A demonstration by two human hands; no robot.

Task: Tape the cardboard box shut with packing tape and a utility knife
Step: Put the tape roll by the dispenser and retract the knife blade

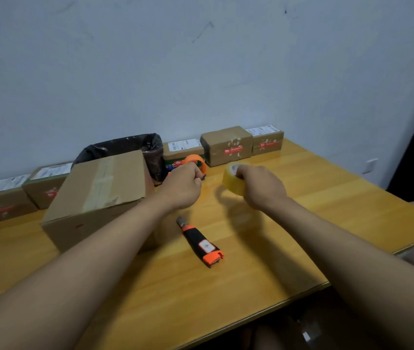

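A large cardboard box (99, 198) sits on the wooden table at the left, its flaps down and a strip of old tape along the top seam. My right hand (259, 185) grips a yellowish roll of packing tape (233, 180), held above the table to the right of the box. My left hand (185, 183) is closed near the roll's left, fingers pinched together; whether it holds the tape's end is too blurred to tell. A black and orange utility knife (200, 242) lies on the table in front of my hands, just right of the box.
Several small taped parcels (226, 145) line the wall along the back of the table (301, 210). A bin lined with a black bag (130, 147) stands behind the large box. An orange tape dispenser (197, 161) lies behind my left hand. The table's edge runs close on the right.
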